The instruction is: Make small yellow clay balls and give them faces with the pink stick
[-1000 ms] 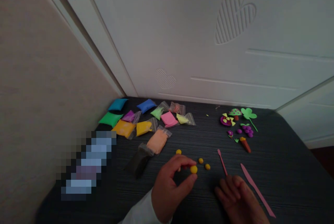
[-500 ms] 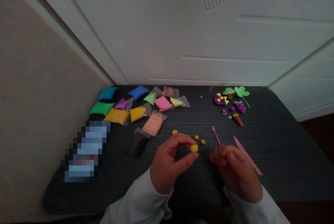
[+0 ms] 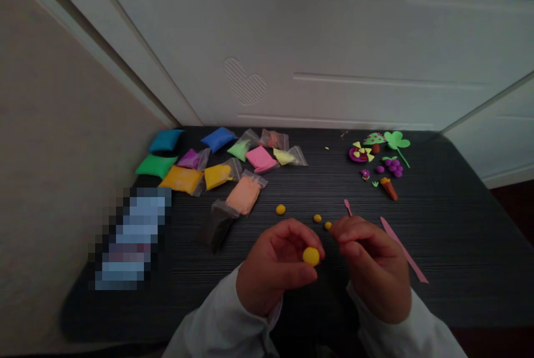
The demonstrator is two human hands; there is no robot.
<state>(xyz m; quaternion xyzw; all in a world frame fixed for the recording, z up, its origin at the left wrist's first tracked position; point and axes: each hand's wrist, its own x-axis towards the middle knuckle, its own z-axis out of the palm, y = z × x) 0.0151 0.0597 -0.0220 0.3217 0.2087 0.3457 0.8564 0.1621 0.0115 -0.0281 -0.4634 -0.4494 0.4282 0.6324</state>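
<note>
My left hand (image 3: pixel 277 269) holds a yellow clay ball (image 3: pixel 311 256) between thumb and fingers, just above the dark table. To its right, my right hand (image 3: pixel 373 263) is closed, with thumb and fingertips drawn together; whether anything small is between them is hidden. Beyond the hands lie a yellow clay lump (image 3: pixel 281 209) and two smaller, darker yellow pieces, one (image 3: pixel 317 217) a bit left of the other (image 3: pixel 328 225), which touches or nearly touches my right fingertips in view. A pink clay tool (image 3: pixel 347 206) is partly covered by my right hand. Beside that hand rests a pink clay knife (image 3: pixel 403 249).
Several bags of coloured clay, including a peach one (image 3: pixel 245 194) and a black one (image 3: pixel 217 227), lie at the left. Finished clay figures stand back right: a green clover (image 3: pixel 396 140), purple grapes (image 3: pixel 393 167), a brown-orange cone (image 3: pixel 389 188). A blurred-out rectangle (image 3: pixel 133 238) covers the left edge.
My left hand has lowered slightly with the yellow ball, which now sits deeper between the fingers. My right hand has moved left and up, closer to it. The view has tilted slightly.
</note>
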